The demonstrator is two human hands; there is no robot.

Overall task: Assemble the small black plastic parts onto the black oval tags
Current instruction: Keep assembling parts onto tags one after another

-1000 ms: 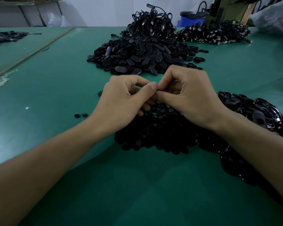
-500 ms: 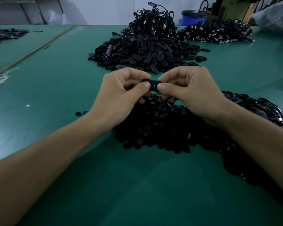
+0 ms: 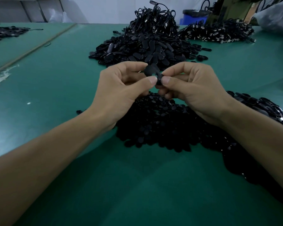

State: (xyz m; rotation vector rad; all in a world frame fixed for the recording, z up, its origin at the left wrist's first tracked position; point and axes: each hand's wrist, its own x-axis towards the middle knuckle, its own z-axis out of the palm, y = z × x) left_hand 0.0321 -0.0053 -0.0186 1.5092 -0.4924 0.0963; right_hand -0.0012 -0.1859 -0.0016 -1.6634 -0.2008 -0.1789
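With your left hand (image 3: 121, 88) and right hand (image 3: 194, 90) pinching the black oval tag (image 3: 151, 70) above the pile of small black parts (image 3: 153, 128) on the green surface (image 3: 55, 82), hold it level and press the part in squarely.

Two hands, the left hand (image 3: 121, 90) and the right hand (image 3: 196, 90), are pinching one black oval tag (image 3: 151, 70) while five heaps of black parts (image 3: 153, 128), beyond counting piece by piece, are lying on the green surface (image 3: 55, 79) and one blue bin (image 3: 193, 18) is standing behind.
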